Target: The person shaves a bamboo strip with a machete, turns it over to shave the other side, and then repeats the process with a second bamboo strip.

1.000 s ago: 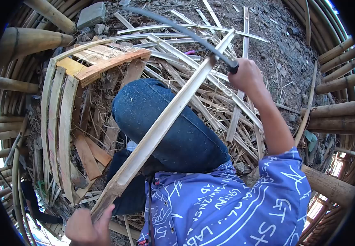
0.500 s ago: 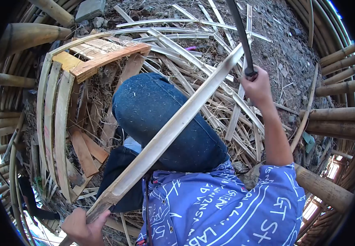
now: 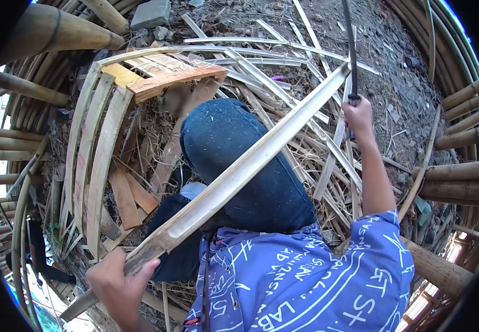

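Note:
A long split bamboo strip (image 3: 256, 155), pale hollow side up, runs slantwise across my bent knee in dark jeans (image 3: 223, 138). My left hand (image 3: 119, 285) is wrapped round its lower end, where a piece sticks out past the fist toward the bottom left. At the upper right, my right hand (image 3: 359, 117) grips the handle of a long dark-bladed machete (image 3: 352, 52). Its blade points up and stands right by the strip's far end.
A slatted wooden crate (image 3: 101, 160) lies on its side at the left. Split bamboo strips (image 3: 283, 74) and shavings litter the ground ahead. Thick bamboo poles (image 3: 455, 177) line both sides, and a grey block (image 3: 151, 14) sits at the top.
My view has shifted, so the crate and ground appear farther right. The strip's lower end now shows longer beyond my left fist. The machete stands more upright beside the far tip.

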`<state>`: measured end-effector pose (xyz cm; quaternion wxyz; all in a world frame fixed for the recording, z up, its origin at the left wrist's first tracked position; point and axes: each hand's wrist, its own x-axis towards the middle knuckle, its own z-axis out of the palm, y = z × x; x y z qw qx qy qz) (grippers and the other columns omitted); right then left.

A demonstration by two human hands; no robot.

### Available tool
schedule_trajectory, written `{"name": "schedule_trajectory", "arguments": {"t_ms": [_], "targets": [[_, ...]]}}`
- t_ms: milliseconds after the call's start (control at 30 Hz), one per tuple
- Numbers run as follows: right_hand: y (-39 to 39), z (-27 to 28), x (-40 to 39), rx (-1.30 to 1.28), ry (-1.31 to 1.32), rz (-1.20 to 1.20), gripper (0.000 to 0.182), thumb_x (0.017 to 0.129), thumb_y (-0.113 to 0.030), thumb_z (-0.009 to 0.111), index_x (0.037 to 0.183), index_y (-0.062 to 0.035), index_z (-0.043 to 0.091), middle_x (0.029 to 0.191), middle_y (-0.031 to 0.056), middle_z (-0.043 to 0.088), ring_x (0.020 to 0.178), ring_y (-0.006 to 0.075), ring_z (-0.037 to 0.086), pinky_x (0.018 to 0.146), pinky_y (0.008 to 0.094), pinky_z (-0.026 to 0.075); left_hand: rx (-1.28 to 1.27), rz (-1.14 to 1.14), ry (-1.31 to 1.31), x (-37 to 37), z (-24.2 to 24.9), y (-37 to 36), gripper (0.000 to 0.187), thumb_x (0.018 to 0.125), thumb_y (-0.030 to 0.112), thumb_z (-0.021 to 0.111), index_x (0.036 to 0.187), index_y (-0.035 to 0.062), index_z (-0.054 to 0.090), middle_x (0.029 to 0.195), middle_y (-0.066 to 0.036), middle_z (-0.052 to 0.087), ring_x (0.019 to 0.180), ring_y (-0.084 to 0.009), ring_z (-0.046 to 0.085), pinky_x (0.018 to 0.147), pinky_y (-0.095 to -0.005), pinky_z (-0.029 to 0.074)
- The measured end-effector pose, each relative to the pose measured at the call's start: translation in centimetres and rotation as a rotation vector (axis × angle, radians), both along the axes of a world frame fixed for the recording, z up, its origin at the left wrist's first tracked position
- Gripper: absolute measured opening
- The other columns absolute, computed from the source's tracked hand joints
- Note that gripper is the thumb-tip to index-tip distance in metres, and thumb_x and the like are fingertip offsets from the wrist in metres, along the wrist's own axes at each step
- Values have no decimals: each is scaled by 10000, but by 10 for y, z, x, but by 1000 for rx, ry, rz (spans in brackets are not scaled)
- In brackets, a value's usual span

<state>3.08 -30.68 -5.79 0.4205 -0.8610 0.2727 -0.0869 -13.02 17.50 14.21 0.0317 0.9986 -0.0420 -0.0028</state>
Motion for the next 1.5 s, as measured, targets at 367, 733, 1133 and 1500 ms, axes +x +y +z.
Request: {"name": "schedule_trajectory", "arguments": {"t_ms": [367, 733, 1133, 1500], "targets": [[121, 81, -60, 55, -246, 405, 112, 734, -31, 644, 712, -19, 535, 555, 54, 544, 501, 133, 556, 465, 309, 403, 86, -69, -92, 82, -17, -100, 481, 836, 505, 651, 698, 55, 550, 585, -136, 587, 540, -318, 604, 492, -393, 450], [149, 78, -38, -155, -40, 585, 112, 723, -75, 624, 764, 4, 557, 662, 224, 614, 682, 411, 633, 635, 463, 492, 154, -121, -64, 96, -36, -136, 447, 863, 537, 579, 723, 114, 536, 591, -47, 614, 536, -232, 644, 466, -332, 481], [128, 46, -13, -307, 8, 505, 86, 695, -95, 593, 718, -19, 627, 713, 235, 636, 734, 410, 642, 701, 468, 520, 161, -164, -122, 87, -36, -136, 391, 819, 461, 665, 735, 113, 509, 602, -32, 596, 539, -199, 641, 470, -310, 484], [47, 9, 1, -190, 58, 162, 163, 694, -132, 639, 747, 19, 610, 630, 110, 614, 547, 187, 554, 546, 329, 454, 105, -104, -37, 70, -26, -111, 454, 820, 508, 646, 690, 102, 489, 558, -58, 559, 504, -240, 603, 446, -344, 450]]}}
